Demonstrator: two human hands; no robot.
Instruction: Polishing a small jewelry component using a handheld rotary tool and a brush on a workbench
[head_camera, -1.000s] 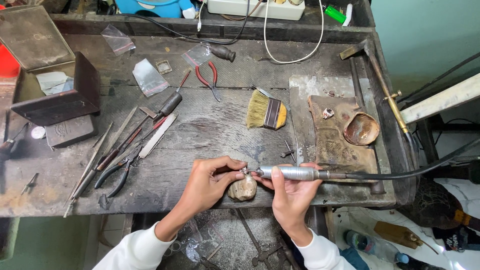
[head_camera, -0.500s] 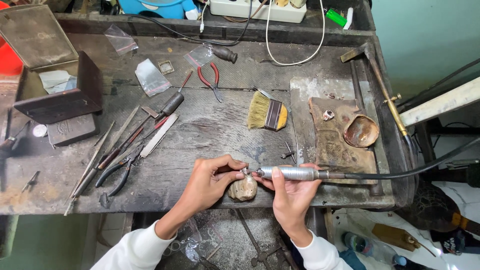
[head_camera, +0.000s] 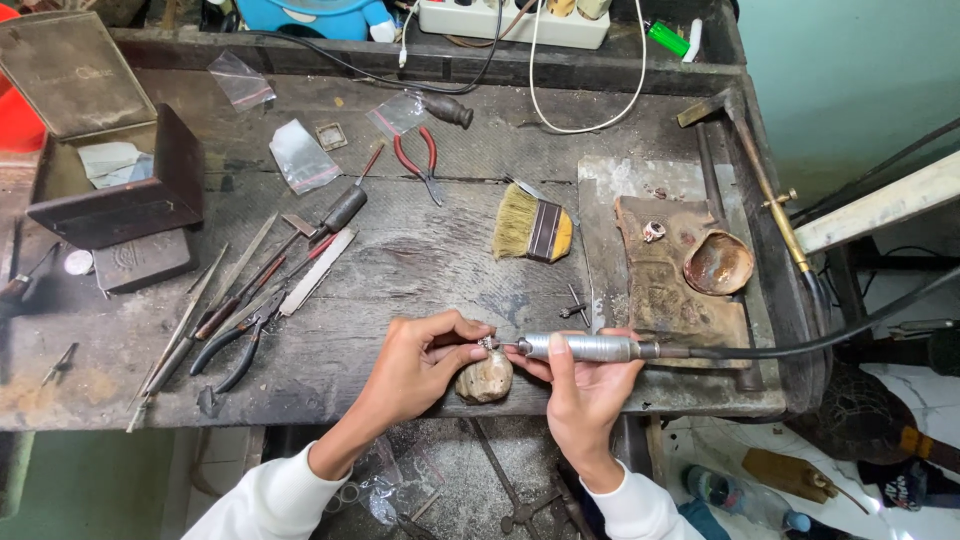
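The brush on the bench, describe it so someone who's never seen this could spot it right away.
On the dark wooden workbench, look just left of the grey metal plate, above the two hands. The brush lies flat there, with a short dark band between pale straw-coloured bristles fanning left and a yellow end. Unlike the slim metal tools and red-handled pliers nearby, it is wide and bristly.

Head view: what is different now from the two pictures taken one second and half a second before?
Almost nothing has visibly changed. The left hand still pinches a small piece at its fingers, over the rounded wooden peg. The right hand still holds the metal rotary handpiece with its tip at that piece. The brush, the red-handled pliers and the other tools lie as before.
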